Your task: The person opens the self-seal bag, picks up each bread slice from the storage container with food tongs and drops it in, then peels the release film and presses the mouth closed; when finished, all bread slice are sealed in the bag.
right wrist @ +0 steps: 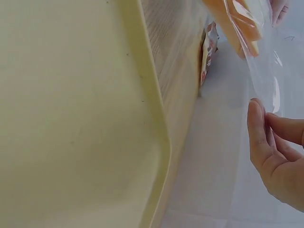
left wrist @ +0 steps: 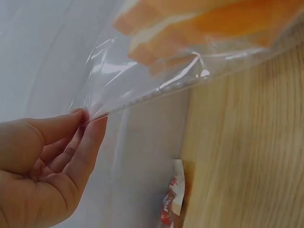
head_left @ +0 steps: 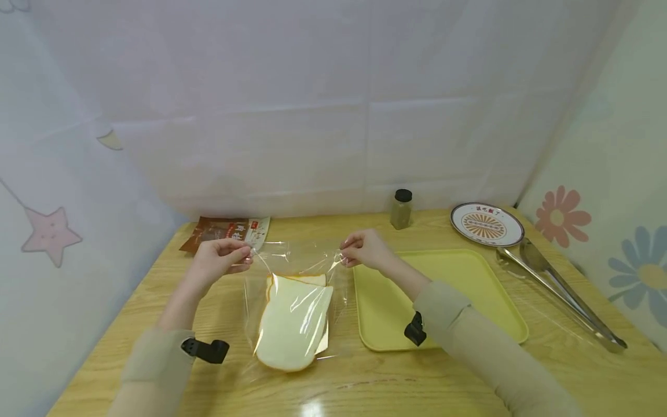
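Observation:
Slices of white bread with orange-brown crusts lie overlapping inside a clear plastic bag. At the bag's upper left corner my left hand pinches the film between thumb and fingers. My right hand pinches the upper right corner the same way. Between the two hands the top edge is stretched out. In the left wrist view, the bread crusts show through the shiny film, beyond the left hand. The right wrist view shows the right hand at its corner of the bag.
A yellow tray sits right of the bag, with metal tongs beyond it. A patterned plate and a black-capped jar stand at the back. Behind my left hand lies a brown printed packet. Curtained walls surround the table.

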Motion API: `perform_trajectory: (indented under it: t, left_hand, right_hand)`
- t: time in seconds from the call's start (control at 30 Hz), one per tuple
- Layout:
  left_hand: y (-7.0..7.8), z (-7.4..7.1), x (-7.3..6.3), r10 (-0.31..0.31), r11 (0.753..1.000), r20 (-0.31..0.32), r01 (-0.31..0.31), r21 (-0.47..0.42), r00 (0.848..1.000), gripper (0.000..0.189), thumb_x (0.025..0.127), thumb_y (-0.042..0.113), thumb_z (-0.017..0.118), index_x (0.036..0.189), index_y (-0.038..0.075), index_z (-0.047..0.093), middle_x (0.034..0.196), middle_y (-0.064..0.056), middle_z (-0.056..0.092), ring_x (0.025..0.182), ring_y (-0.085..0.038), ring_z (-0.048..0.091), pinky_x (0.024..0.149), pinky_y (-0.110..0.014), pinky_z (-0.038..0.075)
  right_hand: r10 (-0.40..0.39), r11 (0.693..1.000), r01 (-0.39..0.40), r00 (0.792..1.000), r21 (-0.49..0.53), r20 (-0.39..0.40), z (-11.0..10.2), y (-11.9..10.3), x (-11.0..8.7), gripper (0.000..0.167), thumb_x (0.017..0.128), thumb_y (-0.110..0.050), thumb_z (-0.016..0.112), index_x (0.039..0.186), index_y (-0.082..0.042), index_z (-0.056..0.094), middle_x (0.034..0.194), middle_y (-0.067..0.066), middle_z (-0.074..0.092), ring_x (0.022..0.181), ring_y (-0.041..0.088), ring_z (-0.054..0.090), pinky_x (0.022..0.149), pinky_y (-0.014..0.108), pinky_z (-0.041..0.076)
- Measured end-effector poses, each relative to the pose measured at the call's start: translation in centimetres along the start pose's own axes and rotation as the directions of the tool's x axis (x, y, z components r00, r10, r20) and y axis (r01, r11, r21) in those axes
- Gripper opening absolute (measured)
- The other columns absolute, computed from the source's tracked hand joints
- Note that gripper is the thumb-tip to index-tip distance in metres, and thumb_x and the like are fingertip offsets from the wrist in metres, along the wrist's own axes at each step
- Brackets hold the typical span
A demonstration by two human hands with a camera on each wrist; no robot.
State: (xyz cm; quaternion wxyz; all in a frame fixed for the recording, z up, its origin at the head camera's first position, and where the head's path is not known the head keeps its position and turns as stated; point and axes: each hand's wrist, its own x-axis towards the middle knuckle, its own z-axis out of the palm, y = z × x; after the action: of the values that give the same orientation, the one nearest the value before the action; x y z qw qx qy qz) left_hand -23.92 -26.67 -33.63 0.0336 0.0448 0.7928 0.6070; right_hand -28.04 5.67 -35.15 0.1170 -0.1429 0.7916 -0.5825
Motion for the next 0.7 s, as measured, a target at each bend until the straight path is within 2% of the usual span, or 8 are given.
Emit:
perform_trajectory:
  t: [0.13, 0.27, 0.37, 0.43, 0.5, 0.7]
  left_hand:
    - [-2.0, -0.2, 1.5, -0.068, 0.997, 0.035, 0.067, 0.039, 0.997, 0.043, 0.095, 0.011, 0.057, 0.125, -0.018, 0.047, 0.085, 0.004, 0.067, 0.078, -0.004, 0.067, 0.079, -0.026, 0.058]
    - [-3.6, -0.1, 2.7, -0.102, 0.993, 0.054, 0.099, 0.06, 0.993, 0.042, 0.093, 0.006, 0.057, 0.127, -0.017, 0.046, 0.088, -0.003, 0.068, 0.077, -0.006, 0.067, 0.078, -0.028, 0.058]
    - [-4.6, 0.1, 3.3, -0.113, 0.991, 0.057, 0.109, 0.076, 0.992, 0.045, 0.092, 0.0, 0.057, 0.131, -0.016, 0.041, 0.095, -0.017, 0.068, 0.077, -0.01, 0.069, 0.078, -0.031, 0.058]
    - [-5.0, 0.3, 3.7, -0.115, 0.988, 0.052, 0.109, 0.108, 0.992, 0.046, 0.092, -0.002, 0.057, 0.132, -0.016, 0.04, 0.102, -0.029, 0.064, 0.078, -0.012, 0.069, 0.079, -0.033, 0.058]
    - [-5.3, 0.5, 3.9, -0.114, 0.985, 0.047, 0.106, 0.138, 0.992, 0.046, 0.091, -0.003, 0.056, 0.132, -0.016, 0.04, 0.111, -0.035, 0.059, 0.081, -0.014, 0.069, 0.08, -0.035, 0.058]
    - [-5.8, 0.9, 4.7, -0.117, 0.98, 0.048, 0.107, 0.165, 0.992, 0.045, 0.09, -0.007, 0.056, 0.13, -0.018, 0.038, 0.115, -0.038, 0.057, 0.086, -0.016, 0.068, 0.081, -0.037, 0.058]
  right_hand:
    - [0.064, 0.998, -0.063, 0.998, -0.008, 0.012, 0.2, 0.8, 1.0, 0.021, 0.087, 0.008, 0.059, 0.107, 0.016, 0.059, 0.103, 0.033, 0.063, 0.062, 0.01, 0.064, 0.075, 0.039, 0.059]
    - [0.118, 0.993, -0.118, 0.993, -0.01, 0.006, 0.6, 1.9, 1.9, 0.024, 0.084, 0.01, 0.061, 0.107, 0.015, 0.059, 0.094, 0.026, 0.066, 0.062, 0.011, 0.063, 0.071, 0.032, 0.06]
    - [0.145, 0.989, -0.145, 0.989, -0.013, -0.008, 1.0, 2.7, 2.4, 0.025, 0.082, 0.01, 0.062, 0.106, 0.014, 0.059, 0.088, 0.021, 0.066, 0.062, 0.012, 0.062, 0.066, 0.027, 0.059]
    - [0.153, 0.988, -0.154, 0.988, -0.027, -0.024, 1.1, 3.1, 2.7, 0.024, 0.082, 0.01, 0.063, 0.105, 0.014, 0.06, 0.086, 0.019, 0.066, 0.062, 0.012, 0.062, 0.064, 0.026, 0.059]
    - [0.16, 0.986, -0.161, 0.987, -0.039, -0.036, 1.3, 3.4, 2.8, 0.025, 0.082, 0.01, 0.063, 0.106, 0.015, 0.059, 0.085, 0.019, 0.066, 0.062, 0.014, 0.064, 0.064, 0.027, 0.059]
    - [0.165, 0.98, -0.17, 0.985, -0.101, -0.054, 0.9, 3.6, 2.7, 0.036, 0.081, 0.01, 0.06, 0.116, 0.016, 0.055, 0.093, 0.021, 0.063, 0.077, 0.027, 0.069, 0.074, 0.033, 0.06]
